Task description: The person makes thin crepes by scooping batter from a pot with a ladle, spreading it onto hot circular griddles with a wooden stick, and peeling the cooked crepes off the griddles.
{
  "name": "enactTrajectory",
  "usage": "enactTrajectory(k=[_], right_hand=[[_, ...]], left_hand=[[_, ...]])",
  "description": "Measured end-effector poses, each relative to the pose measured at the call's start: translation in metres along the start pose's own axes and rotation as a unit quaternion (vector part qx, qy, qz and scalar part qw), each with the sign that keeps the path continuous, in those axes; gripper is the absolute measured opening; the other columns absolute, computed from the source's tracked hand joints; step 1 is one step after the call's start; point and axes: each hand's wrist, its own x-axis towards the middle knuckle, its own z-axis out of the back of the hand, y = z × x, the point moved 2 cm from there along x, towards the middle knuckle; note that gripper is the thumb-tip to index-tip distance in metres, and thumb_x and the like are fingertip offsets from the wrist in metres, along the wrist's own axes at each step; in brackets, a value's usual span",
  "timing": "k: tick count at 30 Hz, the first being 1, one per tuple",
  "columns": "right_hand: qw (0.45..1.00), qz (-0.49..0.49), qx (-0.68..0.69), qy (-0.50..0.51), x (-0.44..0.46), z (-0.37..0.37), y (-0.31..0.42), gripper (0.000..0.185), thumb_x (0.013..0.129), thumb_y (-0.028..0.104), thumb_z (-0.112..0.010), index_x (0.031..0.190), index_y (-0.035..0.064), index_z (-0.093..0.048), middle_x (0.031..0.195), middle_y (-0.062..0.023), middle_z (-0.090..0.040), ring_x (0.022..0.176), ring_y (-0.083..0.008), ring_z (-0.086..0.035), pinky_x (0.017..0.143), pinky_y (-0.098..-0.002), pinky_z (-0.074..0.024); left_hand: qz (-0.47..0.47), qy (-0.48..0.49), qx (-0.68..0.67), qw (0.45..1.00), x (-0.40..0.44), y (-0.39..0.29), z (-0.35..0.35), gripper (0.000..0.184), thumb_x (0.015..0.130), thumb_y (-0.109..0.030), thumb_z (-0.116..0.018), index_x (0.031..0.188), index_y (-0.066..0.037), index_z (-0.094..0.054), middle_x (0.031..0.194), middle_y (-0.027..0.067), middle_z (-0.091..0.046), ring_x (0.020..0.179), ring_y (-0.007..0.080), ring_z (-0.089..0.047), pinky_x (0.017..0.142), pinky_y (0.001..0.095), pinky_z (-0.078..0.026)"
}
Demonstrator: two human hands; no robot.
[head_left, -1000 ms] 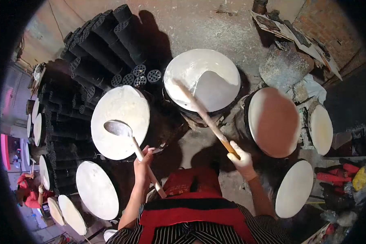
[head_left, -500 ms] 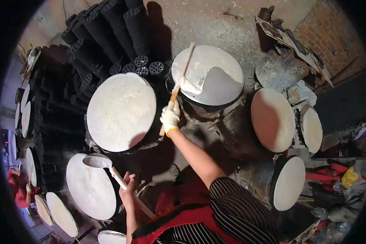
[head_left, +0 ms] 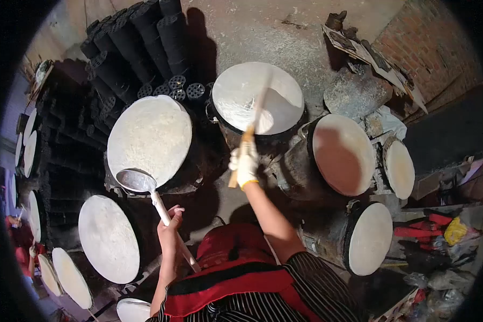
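Note:
My gloved right hand [head_left: 244, 165] is closed around the handle of a wooden batter spreader [head_left: 250, 134]. The spreader's blurred blade lies across a round griddle [head_left: 232, 80] at the top centre. Pale batter [head_left: 235, 111] coats much of that griddle, with a smooth grey patch [head_left: 287, 111] on its right side. In my bare left hand [head_left: 170, 229] is the long pale handle of a ladle [head_left: 136, 181]. Its bowl appears in front of the lower edge of the left griddle [head_left: 150, 137], which bears a whitish round sheet; whether they touch I cannot tell.
More batter-covered round griddles stand around me, at lower left [head_left: 110, 239], right [head_left: 359, 155] and lower right [head_left: 370, 239]. Black perforated coal briquettes [head_left: 139, 43] are stacked at upper left. Another person in red [head_left: 24, 247] is at the far left edge.
My right hand has swept the spreader rightward over the top griddle, and batter now covers more of the grey surface. The ladle has risen in view towards the left griddle. The view has shifted slightly.

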Motion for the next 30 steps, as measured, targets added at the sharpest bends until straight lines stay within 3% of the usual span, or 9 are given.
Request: enactTrajectory(k=[3,7,8,13,14,17,22,24,30], right_hand=[[0.965,-0.08,-0.228,0.102,-0.016,-0.002,-0.008,0.04,0.096,0.031,-0.05,0.135,0.0341,-0.041,0.058,0.0029,-0.045,0.038,-0.007,-0.037,0.032,-0.0231,-0.0299],[0.971,-0.049,-0.213,0.092,-0.008,0.095,0.028,0.037,0.097,0.029,-0.048,0.133,0.0312,-0.043,0.059,0.0039,-0.046,0.037,-0.0057,-0.036,0.032,-0.0212,-0.0279],[0.97,-0.024,-0.241,0.036,-0.036,0.083,0.066,0.034,0.098,0.03,-0.046,0.131,0.0302,-0.044,0.059,0.0027,-0.047,0.037,-0.0066,-0.036,0.031,-0.0219,-0.0282],[0.995,-0.022,-0.088,0.041,0.012,0.09,0.089,0.032,0.097,0.029,-0.048,0.128,0.028,-0.042,0.061,-0.0011,-0.049,0.039,-0.0093,-0.04,0.032,-0.0231,-0.0302],[0.994,-0.03,-0.099,0.043,0.005,0.076,0.084,0.026,0.096,0.028,-0.049,0.122,0.0234,-0.045,0.062,-0.001,-0.05,0.038,-0.0098,-0.04,0.032,-0.0237,-0.031],[0.938,-0.077,-0.285,0.18,-0.012,0.092,0.084,0.038,0.096,0.027,-0.05,0.134,0.0233,-0.045,0.058,0.0022,-0.049,0.038,-0.0075,-0.039,0.033,-0.0221,-0.03],[0.962,-0.102,-0.222,0.12,0.016,0.176,0.138,0.042,0.097,0.026,-0.049,0.138,0.0239,-0.039,0.064,-0.0022,-0.053,0.039,-0.0088,-0.04,0.033,-0.0232,-0.0297],[0.97,-0.108,-0.183,0.119,0.038,0.184,0.159,0.044,0.097,0.027,-0.048,0.139,0.0262,-0.036,0.068,-0.0062,-0.055,0.039,-0.011,-0.041,0.033,-0.0252,-0.0315],[0.985,-0.097,-0.108,0.097,0.091,0.161,0.182,0.042,0.098,0.028,-0.046,0.138,0.0246,-0.035,0.069,-0.0036,-0.051,0.043,-0.0103,-0.042,0.035,-0.0243,-0.0318]], left_hand=[[-0.025,-0.016,0.005,1.0,-0.013,-0.013,-0.024,0.021,0.086,-0.017,-0.064,0.1,-0.002,-0.066,0.093,-0.0006,-0.061,0.074,0.005,-0.046,0.071,0.0209,-0.037],[-0.017,-0.008,0.003,1.0,-0.015,-0.009,-0.036,0.021,0.085,-0.017,-0.064,0.101,-0.003,-0.066,0.092,-0.0009,-0.061,0.075,0.0058,-0.046,0.072,0.0215,-0.038],[-0.012,-0.006,0.012,1.0,-0.012,-0.004,-0.035,0.022,0.085,-0.018,-0.064,0.101,-0.003,-0.065,0.092,-0.001,-0.061,0.075,0.006,-0.046,0.072,0.0218,-0.038],[-0.018,-0.007,0.016,1.0,-0.016,-0.007,-0.071,0.022,0.085,-0.021,-0.065,0.1,-0.004,-0.065,0.092,-0.0002,-0.062,0.078,0.0073,-0.048,0.075,0.0237,-0.039],[-0.019,-0.002,0.008,1.0,-0.015,-0.007,-0.08,0.022,0.085,-0.021,-0.065,0.099,-0.004,-0.065,0.093,0.0001,-0.062,0.079,0.0076,-0.049,0.075,0.0241,-0.039],[-0.017,0.0,-0.007,1.0,-0.013,-0.006,-0.103,0.023,0.086,-0.023,-0.066,0.098,-0.004,-0.065,0.093,0.0009,-0.063,0.08,0.0088,-0.051,0.076,0.0249,-0.04],[-0.001,-0.014,0.008,1.0,-0.019,-0.009,-0.137,0.025,0.086,-0.024,-0.066,0.099,-0.003,-0.064,0.08,-0.001,-0.059,0.075,0.0081,-0.05,0.074,0.0245,-0.04],[-0.01,-0.009,0.015,1.0,-0.016,-0.002,-0.145,0.025,0.086,-0.023,-0.066,0.099,-0.002,-0.064,0.072,-0.0016,-0.055,0.067,0.0081,-0.049,0.067,0.0242,-0.041],[0.036,0.009,-0.088,0.995,-0.031,-0.006,-0.173,0.021,0.088,-0.022,-0.064,0.095,-0.003,-0.061,0.059,-0.0039,-0.044,0.046,0.0057,-0.041,0.043,0.0216,-0.032]])
